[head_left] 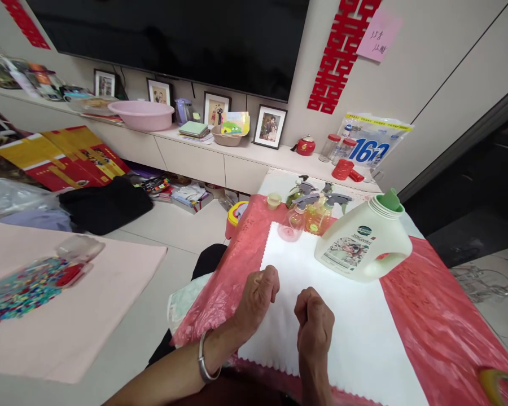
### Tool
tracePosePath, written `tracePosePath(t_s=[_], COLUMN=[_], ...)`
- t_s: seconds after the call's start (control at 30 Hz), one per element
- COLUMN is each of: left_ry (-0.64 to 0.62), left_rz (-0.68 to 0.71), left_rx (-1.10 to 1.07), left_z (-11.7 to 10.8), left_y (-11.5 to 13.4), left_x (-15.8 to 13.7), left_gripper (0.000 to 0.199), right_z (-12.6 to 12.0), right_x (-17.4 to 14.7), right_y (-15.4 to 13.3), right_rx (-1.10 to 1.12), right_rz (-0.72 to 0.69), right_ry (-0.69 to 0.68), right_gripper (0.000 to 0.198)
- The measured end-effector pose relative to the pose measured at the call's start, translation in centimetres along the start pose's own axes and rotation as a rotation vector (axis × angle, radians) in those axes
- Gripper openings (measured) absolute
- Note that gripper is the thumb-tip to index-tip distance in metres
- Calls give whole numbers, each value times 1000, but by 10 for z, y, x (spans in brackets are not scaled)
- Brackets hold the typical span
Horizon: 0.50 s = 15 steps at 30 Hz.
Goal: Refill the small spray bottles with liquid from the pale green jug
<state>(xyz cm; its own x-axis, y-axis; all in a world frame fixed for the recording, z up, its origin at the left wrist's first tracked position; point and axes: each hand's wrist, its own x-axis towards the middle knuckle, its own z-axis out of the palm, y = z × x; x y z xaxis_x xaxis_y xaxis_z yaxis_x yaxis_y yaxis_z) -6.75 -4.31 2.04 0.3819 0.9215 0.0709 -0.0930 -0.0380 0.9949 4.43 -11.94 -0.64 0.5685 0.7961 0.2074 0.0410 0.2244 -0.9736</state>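
Note:
Both fists hover over a white scallop-edged mat (pixel 355 327) on the table. My left hand (pixel 257 296), with a silver bangle at its wrist, is curled into a fist. My right hand (pixel 314 316) is likewise closed, a small gap away from the left one. Nothing shows in either fist. Beyond them stands a large pale-green detergent jug (pixel 366 239) with a green cap. To its left are a clear pinkish spray bottle (pixel 293 223), a yellow spray bottle (pixel 317 214) and a green one (pixel 295 194) behind. A small pale cup (pixel 274 201) sits near the table's left edge.
Red plastic sheeting (pixel 432 299) covers the table, with a tape roll (pixel 502 388) at its right corner. On the left, a pink sheet (pixel 88 316) bears colourful small pieces (pixel 25 293). A low cabinet (pixel 195 160) behind holds a pink basin (pixel 143 115) and framed photos.

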Motion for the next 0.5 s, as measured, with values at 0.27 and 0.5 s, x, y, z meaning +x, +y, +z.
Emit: tracePosePath(t_s=[0.27, 0.5], left_ry=[32, -19], left_rz=[-142, -160], left_rx=[79, 135], left_z=[3, -1], left_y=[-13, -18], left_x=[9, 12], left_gripper=[70, 72], right_z=[6, 7], right_x=[3, 3], right_y=[16, 21], right_rx=[-197, -257], right_rz=[138, 194], right_ry=[10, 43], right_gripper=[77, 77])
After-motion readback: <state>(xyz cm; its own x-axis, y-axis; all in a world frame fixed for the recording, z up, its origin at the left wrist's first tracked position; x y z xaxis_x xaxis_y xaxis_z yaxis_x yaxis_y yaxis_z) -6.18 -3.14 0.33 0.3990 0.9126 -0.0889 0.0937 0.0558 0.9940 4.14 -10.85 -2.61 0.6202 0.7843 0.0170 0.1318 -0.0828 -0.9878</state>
